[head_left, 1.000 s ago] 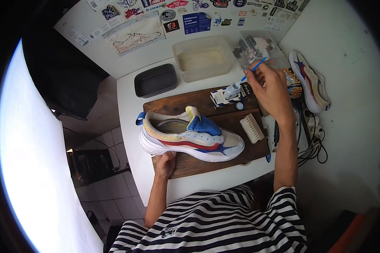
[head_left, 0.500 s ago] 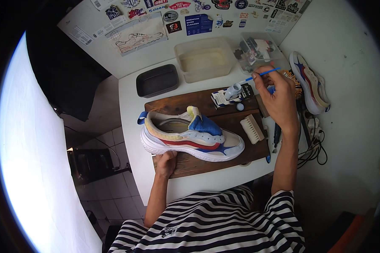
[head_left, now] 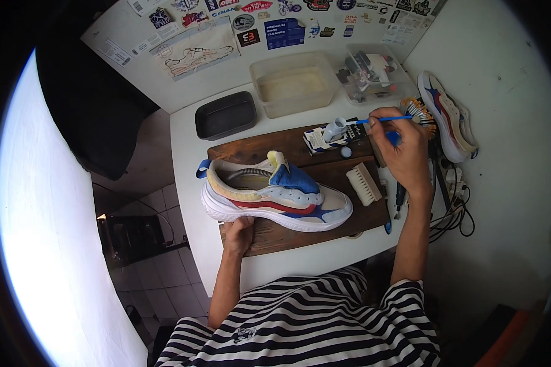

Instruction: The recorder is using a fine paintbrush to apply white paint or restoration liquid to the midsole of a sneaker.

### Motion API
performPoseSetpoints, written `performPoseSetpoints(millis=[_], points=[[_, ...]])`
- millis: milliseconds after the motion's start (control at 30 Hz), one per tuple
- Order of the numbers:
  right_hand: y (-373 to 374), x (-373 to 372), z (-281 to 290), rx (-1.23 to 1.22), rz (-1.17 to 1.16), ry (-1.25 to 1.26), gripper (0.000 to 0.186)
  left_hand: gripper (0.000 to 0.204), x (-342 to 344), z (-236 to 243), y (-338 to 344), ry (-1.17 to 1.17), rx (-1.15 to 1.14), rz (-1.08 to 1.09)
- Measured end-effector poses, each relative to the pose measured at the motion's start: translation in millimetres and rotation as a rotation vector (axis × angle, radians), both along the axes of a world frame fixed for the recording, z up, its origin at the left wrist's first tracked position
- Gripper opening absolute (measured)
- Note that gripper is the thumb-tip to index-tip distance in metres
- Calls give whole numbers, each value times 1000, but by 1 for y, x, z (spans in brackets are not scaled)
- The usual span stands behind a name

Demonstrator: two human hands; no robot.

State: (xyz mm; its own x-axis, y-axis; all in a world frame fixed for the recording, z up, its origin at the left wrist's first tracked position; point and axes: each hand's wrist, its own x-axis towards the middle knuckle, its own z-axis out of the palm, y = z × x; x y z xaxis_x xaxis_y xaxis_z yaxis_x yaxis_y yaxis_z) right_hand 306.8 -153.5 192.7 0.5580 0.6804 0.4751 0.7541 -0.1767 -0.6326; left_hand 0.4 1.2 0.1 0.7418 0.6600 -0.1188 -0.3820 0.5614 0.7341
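A multicoloured sneaker (head_left: 288, 211), white, red, blue and cream, points its toe to the right above a dark wooden board (head_left: 275, 241). A coiled metal spring (head_left: 251, 174) shows inside it. My left hand (head_left: 239, 235) grips the sole from below near the heel, its fingers partly hidden under the shoe. My right hand (head_left: 404, 147) pinches a thin blue paintbrush (head_left: 360, 122). The brush's tip is at the mouth of a small open bottle (head_left: 335, 131) of pale grey-blue paint. The bottle leans on a dark-and-white box (head_left: 317, 143), with a round cap (head_left: 346, 151) beside it.
A wooden scrub brush (head_left: 364, 184) lies right of the toe. Behind stand a black tray (head_left: 226, 116), a translucent tub (head_left: 297, 104) and a clear bin (head_left: 373, 92) of supplies. Several paintbrushes (head_left: 419, 113), a second sneaker (head_left: 444, 116) and tangled cables (head_left: 456, 223) are at the right.
My right hand has tilted the paintbrush flatter, bringing its tip left and down to the bottle's mouth. My left hand keeps its hold on the sneaker. The view has shifted slightly.
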Motion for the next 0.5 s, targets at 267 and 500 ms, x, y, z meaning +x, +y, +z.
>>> performPoseSetpoints(millis=[267,500], points=[[-31,-17,-5,296,-57,166,11,42,3,11,-1,32,-67,46],[-64,-79,-48,532,-19,511,12,31,9,17,0,-8,-42,38]])
